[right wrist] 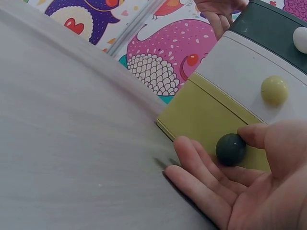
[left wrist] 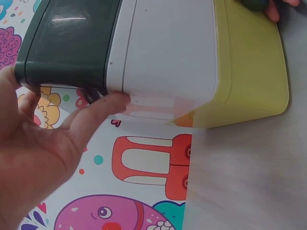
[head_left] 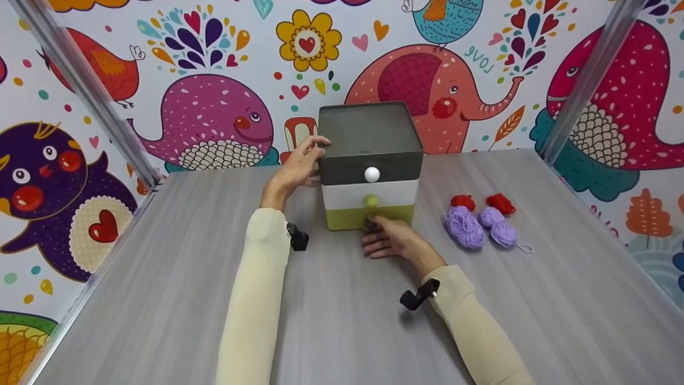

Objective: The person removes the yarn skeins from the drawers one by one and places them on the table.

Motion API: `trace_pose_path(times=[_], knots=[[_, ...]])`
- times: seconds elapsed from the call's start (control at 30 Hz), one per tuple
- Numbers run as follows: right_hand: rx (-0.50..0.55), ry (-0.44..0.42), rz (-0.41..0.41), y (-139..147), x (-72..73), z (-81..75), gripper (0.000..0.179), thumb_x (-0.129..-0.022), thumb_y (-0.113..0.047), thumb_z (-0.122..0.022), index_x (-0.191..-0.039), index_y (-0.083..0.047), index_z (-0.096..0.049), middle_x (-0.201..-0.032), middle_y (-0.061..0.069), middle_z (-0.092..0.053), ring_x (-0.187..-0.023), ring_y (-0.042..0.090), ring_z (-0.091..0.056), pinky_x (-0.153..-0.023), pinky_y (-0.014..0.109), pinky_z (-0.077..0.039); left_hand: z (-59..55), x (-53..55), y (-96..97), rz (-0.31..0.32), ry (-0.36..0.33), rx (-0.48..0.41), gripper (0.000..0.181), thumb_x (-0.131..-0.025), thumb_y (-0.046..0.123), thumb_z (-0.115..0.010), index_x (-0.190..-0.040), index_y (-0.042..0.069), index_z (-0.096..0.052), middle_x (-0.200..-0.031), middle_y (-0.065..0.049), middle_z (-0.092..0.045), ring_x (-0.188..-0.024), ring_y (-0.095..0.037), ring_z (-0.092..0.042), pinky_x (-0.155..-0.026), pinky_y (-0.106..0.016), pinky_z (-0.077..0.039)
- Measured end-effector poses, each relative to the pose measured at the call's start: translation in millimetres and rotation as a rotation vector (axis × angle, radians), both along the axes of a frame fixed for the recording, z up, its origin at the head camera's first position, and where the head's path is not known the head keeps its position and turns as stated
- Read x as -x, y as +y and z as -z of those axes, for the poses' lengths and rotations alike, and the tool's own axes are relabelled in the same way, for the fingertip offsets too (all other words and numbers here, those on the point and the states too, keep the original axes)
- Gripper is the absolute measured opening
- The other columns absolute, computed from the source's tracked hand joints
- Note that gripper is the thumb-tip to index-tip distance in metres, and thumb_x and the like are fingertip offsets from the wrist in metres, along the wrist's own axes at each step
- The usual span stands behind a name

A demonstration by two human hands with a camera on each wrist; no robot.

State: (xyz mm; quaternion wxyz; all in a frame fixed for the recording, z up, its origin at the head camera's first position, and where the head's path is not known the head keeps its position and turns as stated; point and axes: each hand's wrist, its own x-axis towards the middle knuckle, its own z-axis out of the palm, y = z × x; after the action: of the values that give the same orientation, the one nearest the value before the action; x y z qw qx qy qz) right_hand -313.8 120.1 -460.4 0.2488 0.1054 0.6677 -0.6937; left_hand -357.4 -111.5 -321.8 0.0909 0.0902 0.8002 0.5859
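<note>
A small three-tier drawer box (head_left: pixel 368 131) stands upright near the back of the table, with a dark green top tier, a white middle and a yellow-green bottom. My left hand (head_left: pixel 299 168) rests against its left side near the top, fingers fairly straight. In the left wrist view, a fingertip (left wrist: pixel 120 99) touches the side by the seam between the dark and white tiers. At the bottom drawer, my right hand (head_left: pixel 398 240) pinches the round dark green knob (right wrist: pixel 231 149) with thumb and index finger, the other fingers extended below. All the drawers appear closed.
Right of the box lie purple yarn balls (head_left: pixel 464 228) and two small red bundles (head_left: pixel 500 203). A white knob (head_left: pixel 372 174) and a yellow-green knob (head_left: pixel 370 201) project from the upper drawers. Behind the table rises a cartoon-printed wall (head_left: pixel 214 117) with metal posts (head_left: pixel 593 80).
</note>
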Motion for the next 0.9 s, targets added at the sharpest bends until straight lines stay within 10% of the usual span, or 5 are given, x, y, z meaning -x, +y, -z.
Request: trace_pose_path(times=[0.9], knots=[[-0.043, -0.002, -0.007, 5, -13.6, -3.6, 0.047, -0.095, -0.040, -0.058, -0.120, 0.000, -0.056, -0.091, 0.008, -0.075, -0.072, 0.020, -0.072, -0.068, 0.039, -0.062, -0.5, 1.2, 1.3, -0.007, -0.016, 0.000, 0.030, -0.106, 0.030, -0.039, -0.134, 0.028, -0.048, -0.149, -0.012, -0.040, -0.131, -0.045, -0.053, -0.101, -0.062, -0.049]])
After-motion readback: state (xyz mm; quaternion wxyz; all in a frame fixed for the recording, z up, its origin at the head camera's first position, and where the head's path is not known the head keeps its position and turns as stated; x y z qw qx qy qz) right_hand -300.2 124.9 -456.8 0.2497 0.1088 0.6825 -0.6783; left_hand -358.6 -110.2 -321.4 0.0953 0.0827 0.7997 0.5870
